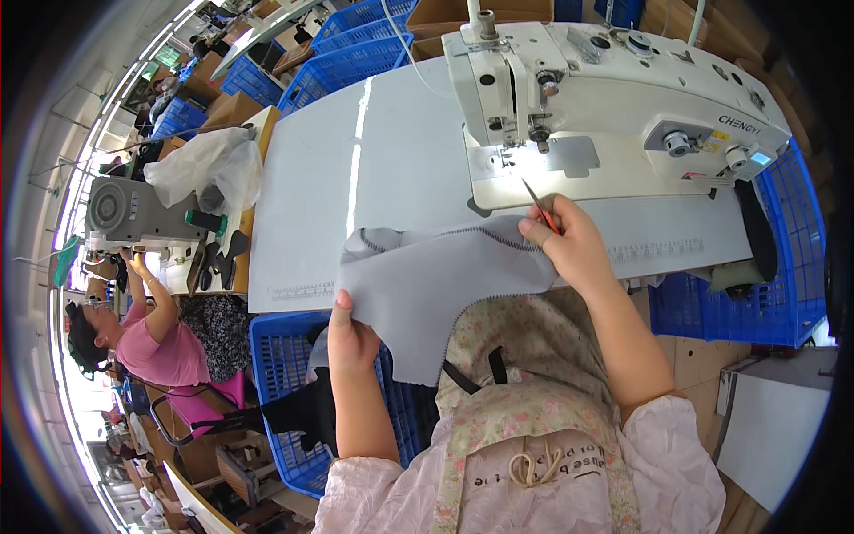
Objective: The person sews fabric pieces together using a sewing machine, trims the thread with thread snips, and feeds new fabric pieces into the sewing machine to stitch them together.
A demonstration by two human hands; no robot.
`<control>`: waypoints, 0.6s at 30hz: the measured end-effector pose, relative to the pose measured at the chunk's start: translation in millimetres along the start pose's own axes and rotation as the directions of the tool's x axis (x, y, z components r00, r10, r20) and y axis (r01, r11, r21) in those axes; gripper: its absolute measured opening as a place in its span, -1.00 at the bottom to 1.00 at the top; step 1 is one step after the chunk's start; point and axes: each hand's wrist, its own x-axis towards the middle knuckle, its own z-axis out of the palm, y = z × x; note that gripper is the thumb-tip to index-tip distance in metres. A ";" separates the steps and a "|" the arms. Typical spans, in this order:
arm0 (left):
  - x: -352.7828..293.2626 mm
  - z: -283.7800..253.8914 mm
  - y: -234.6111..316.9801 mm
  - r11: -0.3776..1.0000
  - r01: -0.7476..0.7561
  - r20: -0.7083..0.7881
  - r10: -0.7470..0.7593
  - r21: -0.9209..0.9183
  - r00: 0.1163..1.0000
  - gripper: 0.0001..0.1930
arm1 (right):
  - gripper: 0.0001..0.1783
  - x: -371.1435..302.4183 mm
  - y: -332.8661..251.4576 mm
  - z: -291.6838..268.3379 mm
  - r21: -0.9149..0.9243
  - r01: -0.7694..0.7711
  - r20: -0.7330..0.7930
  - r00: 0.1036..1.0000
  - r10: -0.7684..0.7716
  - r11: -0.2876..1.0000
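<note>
Head view: two bare hands hold a grey cloth (pixel 414 280) at the near edge of a pale sewing table (pixel 302 191), on the near side of a white sewing machine (pixel 614 107).
Grey cloth: it spans the gap between the hands, partly over the table and partly hanging toward the flowered apron (pixel 534 343); dark zigzag stitching (pixel 498 235) runs along its far edge and its curved near-right edge.
Left hand (pixel 354 338): thumb pressed on the cloth's left end, other fingers curled behind, pinching it; their tips are hidden.
Right hand (pixel 572 242): thumb pressed on the cloth's right end, fingers curled around the orange handle of small scissors (pixel 540 205); whether the blades are parted, I cannot tell.
Scissors point: it slants far and left, near the lit needle area (pixel 507 158) but apart from it.
Stitching risk: with blade and cloth in one grip, a twist of the right wrist could nick the stitches or poke the fabric.
Needle risk: a reach too far could knock the point against the machine's metal parts.
Hanging-edge risk: if the left pinch loosens, the cloth's weight could drag it off the table, perhaps toward the blue basket (pixel 269 356) at near left.
</note>
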 end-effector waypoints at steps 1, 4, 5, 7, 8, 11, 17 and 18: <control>0.1 3.4 -0.5 0.998 -0.021 0.013 0.020 0.065 1.000 -0.25 | -0.76 0.6 -1.9 1.2 0.066 -0.030 0.018 0.999 0.029 0.997; -0.3 18.2 -2.1 0.996 0.012 -0.086 -0.005 0.083 0.996 -0.34 | -0.73 -4.1 -18.5 -2.6 0.177 -0.214 0.143 0.971 0.190 0.961; 0.9 21.1 -1.9 0.998 0.055 -0.189 -0.048 0.031 0.981 -0.38 | -0.73 -4.1 -17.3 -1.8 0.177 -0.219 0.152 0.969 0.193 0.960; 10.5 21.1 1.7 0.989 0.076 -0.186 -0.099 -0.129 0.977 -0.43 | -0.68 -3.4 -15.2 -0.7 0.331 -0.166 0.189 0.976 0.107 0.929; 14.9 20.8 3.5 0.953 0.096 -0.165 -0.148 -0.287 0.975 -0.48 | -0.68 -3.4 -16.6 0.3 0.332 -0.169 0.195 0.975 0.107 0.928; 25.9 8.4 0.8 0.874 0.127 -0.153 -0.222 -0.469 0.963 -0.54 | -0.65 -2.7 -21.6 4.3 0.454 -0.168 0.219 0.973 0.073 0.875; 28.4 -8.1 8.5 0.874 0.123 -0.146 -0.214 -0.469 0.966 -0.53 | -0.65 1.5 -19.7 5.5 0.421 -0.105 0.204 0.979 0.018 0.901; 27.5 -8.7 13.6 0.916 0.061 -0.228 -0.163 -0.396 0.960 -0.53 | -0.65 3.8 -13.7 6.9 0.387 -0.114 0.221 0.975 0.028 0.915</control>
